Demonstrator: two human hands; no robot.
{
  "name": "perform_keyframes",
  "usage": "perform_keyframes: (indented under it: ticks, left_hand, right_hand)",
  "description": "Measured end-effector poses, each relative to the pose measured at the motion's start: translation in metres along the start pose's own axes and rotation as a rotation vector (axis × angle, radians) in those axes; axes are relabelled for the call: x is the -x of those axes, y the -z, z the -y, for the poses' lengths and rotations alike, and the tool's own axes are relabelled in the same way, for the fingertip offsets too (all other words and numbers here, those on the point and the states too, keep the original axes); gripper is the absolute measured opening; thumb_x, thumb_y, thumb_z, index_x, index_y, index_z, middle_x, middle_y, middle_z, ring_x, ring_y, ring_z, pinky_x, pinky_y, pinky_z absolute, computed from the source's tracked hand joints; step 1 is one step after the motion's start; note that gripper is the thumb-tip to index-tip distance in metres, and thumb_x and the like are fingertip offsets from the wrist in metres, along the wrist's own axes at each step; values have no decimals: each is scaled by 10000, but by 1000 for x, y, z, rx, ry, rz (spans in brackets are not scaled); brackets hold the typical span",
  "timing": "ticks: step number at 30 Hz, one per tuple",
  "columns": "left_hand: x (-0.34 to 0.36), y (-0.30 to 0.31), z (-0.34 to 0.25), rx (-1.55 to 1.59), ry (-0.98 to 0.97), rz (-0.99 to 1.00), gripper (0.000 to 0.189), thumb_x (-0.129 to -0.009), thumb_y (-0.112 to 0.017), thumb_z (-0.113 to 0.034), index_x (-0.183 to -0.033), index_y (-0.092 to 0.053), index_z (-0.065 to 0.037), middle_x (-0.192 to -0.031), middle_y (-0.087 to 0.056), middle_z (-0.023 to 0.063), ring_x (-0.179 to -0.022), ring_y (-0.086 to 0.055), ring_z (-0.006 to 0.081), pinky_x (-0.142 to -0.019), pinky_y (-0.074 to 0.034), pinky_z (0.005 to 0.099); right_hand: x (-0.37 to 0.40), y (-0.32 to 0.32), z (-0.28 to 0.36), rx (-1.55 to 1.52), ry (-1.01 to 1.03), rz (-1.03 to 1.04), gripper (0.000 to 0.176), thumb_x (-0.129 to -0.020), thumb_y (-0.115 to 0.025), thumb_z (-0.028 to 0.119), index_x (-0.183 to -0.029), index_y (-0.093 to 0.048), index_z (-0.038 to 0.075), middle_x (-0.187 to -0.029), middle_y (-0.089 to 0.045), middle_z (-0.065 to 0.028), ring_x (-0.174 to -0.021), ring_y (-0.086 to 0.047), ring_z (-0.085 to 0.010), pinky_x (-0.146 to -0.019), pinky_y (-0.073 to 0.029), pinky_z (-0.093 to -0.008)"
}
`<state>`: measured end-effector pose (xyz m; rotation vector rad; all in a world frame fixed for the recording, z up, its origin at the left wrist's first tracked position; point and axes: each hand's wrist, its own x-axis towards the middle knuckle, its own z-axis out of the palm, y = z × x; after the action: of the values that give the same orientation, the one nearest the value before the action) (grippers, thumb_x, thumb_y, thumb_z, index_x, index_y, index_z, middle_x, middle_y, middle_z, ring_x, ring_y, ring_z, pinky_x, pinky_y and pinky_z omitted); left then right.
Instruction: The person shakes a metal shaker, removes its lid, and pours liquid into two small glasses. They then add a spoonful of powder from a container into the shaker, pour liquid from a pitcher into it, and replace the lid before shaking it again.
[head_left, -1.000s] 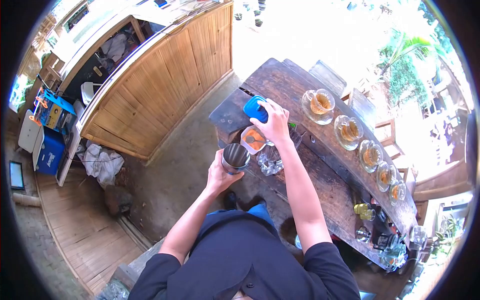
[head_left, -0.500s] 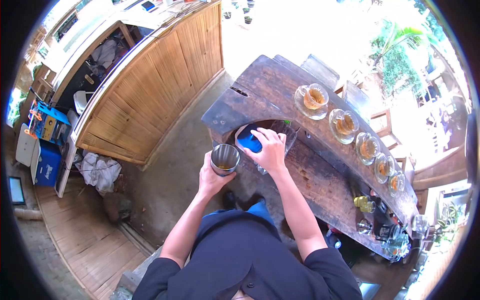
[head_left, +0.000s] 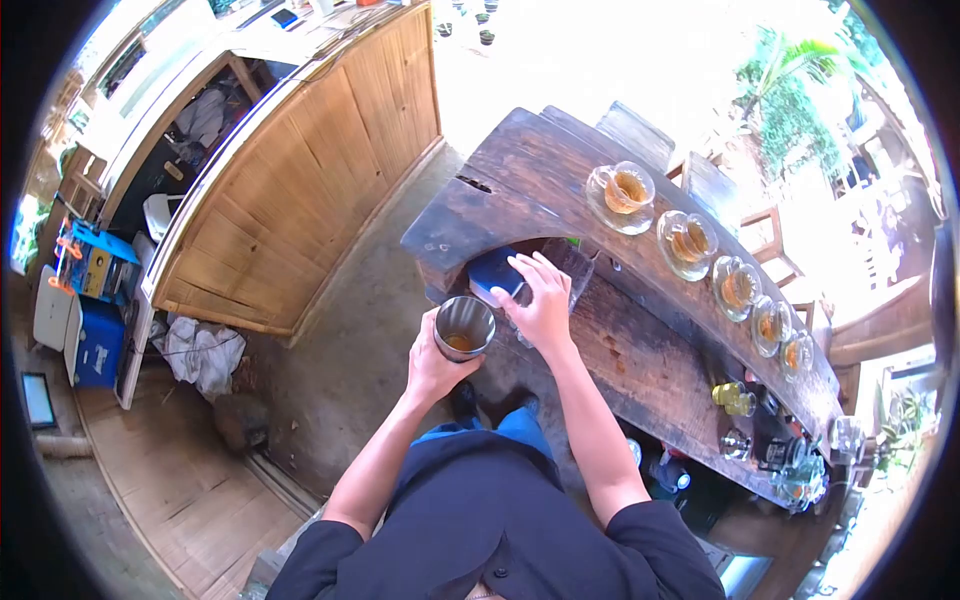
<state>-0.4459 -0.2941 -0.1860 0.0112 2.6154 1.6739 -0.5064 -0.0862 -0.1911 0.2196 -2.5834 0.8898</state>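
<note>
My left hand [head_left: 437,362] is wrapped round a metal cup [head_left: 473,312] with some amber liquid at its bottom. A dark blue, flat-topped thing [head_left: 490,274], like a lid or small box, sits in shade at the curved inner edge of the wooden counter [head_left: 540,190]. My right hand [head_left: 543,305] is just right of it, thumb and fingers apart, with the fingertips at its right edge. Behind my right hand, clear glassware [head_left: 577,268] shows in part.
Several glass cups on saucers [head_left: 627,192] holding amber drink line the counter's outer side. A lower wooden shelf [head_left: 640,370] carries yellow glasses [head_left: 735,398] and clear glassware at its far right. A bamboo-clad counter [head_left: 330,180] stands at left, near white cloth [head_left: 203,350].
The blue thing has gone from tilted in my right hand to lying flatter under the counter edge, and the fingers have spread off it. The metal cup has shifted slightly right.
</note>
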Motion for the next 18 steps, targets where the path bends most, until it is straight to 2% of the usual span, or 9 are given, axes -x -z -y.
perform_keyframes:
  ticks: [1, 2, 3, 5, 7, 9, 11, 14, 18]
  left_hand:
    - [1, -2, -3, 0, -3, 16, 859, -633, -940, -196, -1356, -489, -85, -1250, -667, 155, -1182, -665, 333, -1003, -531, 425]
    - [3, -4, -7, -8, 2, 35, 863, -631, -942, -197, -1357, -489, -86, -1251, -666, 151, -1185, -663, 332, -1007, -529, 426]
    - [5, -7, -11, -16, 6, 59, 867, -629, -945, -197, -1359, -490, -88, -1253, -665, 147, -1188, -660, 331, -1010, -528, 427]
    - [12, -16, -24, -21, -12, 120, 869, -628, -946, -199, -1360, -490, -89, -1252, -666, 144, -1190, -659, 330, -1012, -527, 428]
    - [22, -32, -31, -25, -39, 190, 871, -627, -947, -200, -1360, -491, -90, -1251, -666, 142, -1192, -657, 328, -1014, -527, 429]
    - [34, -52, -34, -14, -142, 291, 874, -625, -948, -205, -1362, -492, -91, -1262, -660, 137, -1196, -655, 323, -1015, -528, 426]
    - [49, -76, -39, -2, -224, 374, 877, -624, -948, -204, -1364, -491, -93, -1275, -652, 137, -1201, -653, 323, -1013, -531, 428]
    - [82, -116, -61, -47, -307, 512, 913, -624, -938, -197, -1389, -450, -99, -1255, -679, 159, -1191, -669, 343, -1013, -536, 438]
    - [148, -170, -87, 7, -391, 708, 901, -614, -959, -233, -1364, -477, -102, -1263, -663, 144, -1183, -661, 348, -999, -542, 436]
  right_hand:
    - [5, 8, -1, -134, -82, -7, 564, -816, -819, 369, -1283, -694, 78, -1306, -682, -162, -1259, -604, -336, -1094, -398, -473]
    - [15, 18, -1, -376, -190, 1, 535, -841, -825, 303, -1290, -686, 47, -1282, -694, -169, -1212, -641, -318, -1017, -492, -444]
    - [27, 28, 1, -365, -208, -14, 535, -841, -825, 303, -1290, -686, 47, -1282, -694, -169, -1212, -641, -318, -1017, -492, -444]
    - [55, 51, 10, -655, -320, 44, 593, -836, -844, 280, -1335, -650, 26, -1314, -678, -165, -1201, -652, -268, -1002, -530, -416]
    - [86, 70, 18, -793, -307, 39, 683, -812, -871, 303, -1373, -613, 11, -1350, -655, -159, -1231, -634, -232, -1030, -527, -401]
    - [119, 96, 23, -718, -334, 67, 780, -769, -907, 310, -1416, -581, 21, -1397, -624, -160, -1259, -626, -262, -1052, -519, -397]
    - [151, 119, 26, -556, -341, -4, 819, -751, -922, 303, -1437, -565, 31, -1411, -619, -144, -1267, -624, -267, -1068, -512, -397]
    - [208, 155, 23, -618, -532, -141, 879, -735, -945, 243, -1481, -525, 45, -1442, -589, -105, -1310, -578, -226, -1116, -464, -380]
    - [299, 215, 25, -564, -578, -320, 861, -755, -937, 227, -1486, -521, 44, -1433, -594, -104, -1308, -581, -219, -1124, -457, -375]
